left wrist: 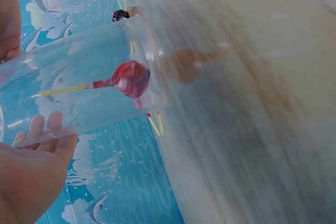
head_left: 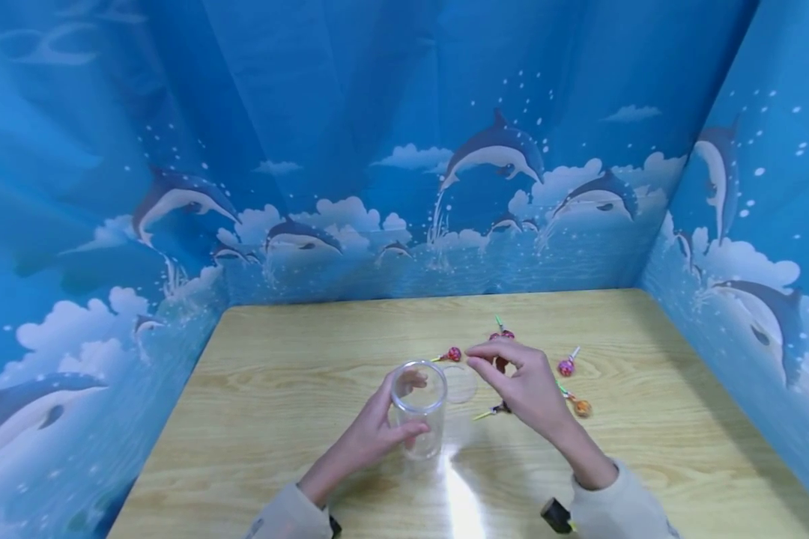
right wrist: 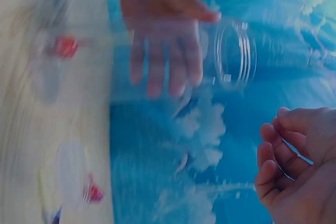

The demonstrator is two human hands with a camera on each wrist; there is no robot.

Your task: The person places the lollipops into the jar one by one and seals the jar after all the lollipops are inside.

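My left hand [head_left: 376, 428] holds a clear plastic jar [head_left: 426, 451] upright, its thumb and fingers on opposite sides of the wall. The jar's open mouth faces up. Through the wall, the left wrist view shows a red-wrapped lollipop [left wrist: 130, 78], head down near the bottom, with its yellow stick up. My right hand [head_left: 524, 385] hovers to the right of the jar, above the table. Its fingers are loosely bent, with thumb and forefinger tips close together and nothing seen between them; the right wrist view shows the same hand [right wrist: 302, 161] apart from the jar.
A clear round lid [head_left: 460, 385] lies behind the jar. Around the right hand lie several lollipops: a red one [head_left: 454, 354], a pink-purple one [head_left: 566, 367], an orange one [head_left: 582, 408] and a partly hidden dark one [head_left: 501, 408]. Dolphin-printed curtains [head_left: 350, 254] border the wooden table [head_left: 270, 389].
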